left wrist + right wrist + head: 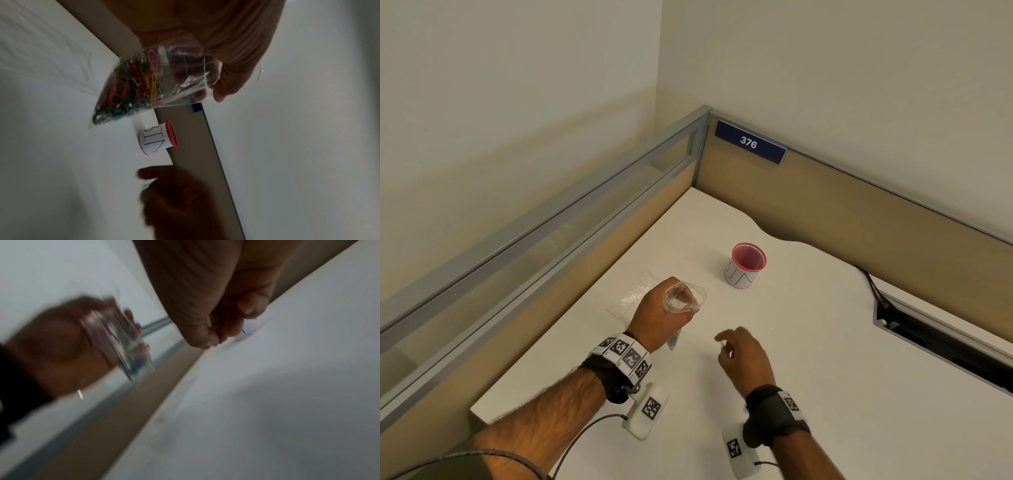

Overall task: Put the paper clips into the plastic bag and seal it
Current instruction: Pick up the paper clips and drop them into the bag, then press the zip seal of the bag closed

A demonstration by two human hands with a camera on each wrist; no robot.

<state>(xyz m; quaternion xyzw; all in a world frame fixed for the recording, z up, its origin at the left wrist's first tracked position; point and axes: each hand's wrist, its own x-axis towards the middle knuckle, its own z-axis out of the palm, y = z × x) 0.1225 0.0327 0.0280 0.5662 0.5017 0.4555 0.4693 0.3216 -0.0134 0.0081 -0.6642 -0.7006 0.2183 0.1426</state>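
left wrist view shows the plastic bag point(156, 84) held off the desk point(51, 162) in the left hand point(236, 53), whose fingers curl round its upper part; a heap of coloured paper clips point(131, 87) sits in its lower end, and its length hangs down from the hand. head view shows the bag's mouth point(685, 298) open and facing up above the left hand point(657, 318). the right hand point(748, 353) hovers over the desk point(825, 377) just beside the left one, not touching it; in the right wrist view its fingertips point(216, 335) are closed in a pinch on a thin blue clip point(220, 341), mostly hidden and blurred. beyond the hands a red-rimmed cup point(747, 265), wrapped in white paper with handwritten letters, stands upright with its inside bare. a second clear bag point(631, 296) with a red strip lies flat on the desk behind the left hand, partly covered by it. a blue sign reading 376 point(750, 142) hangs on the partition.
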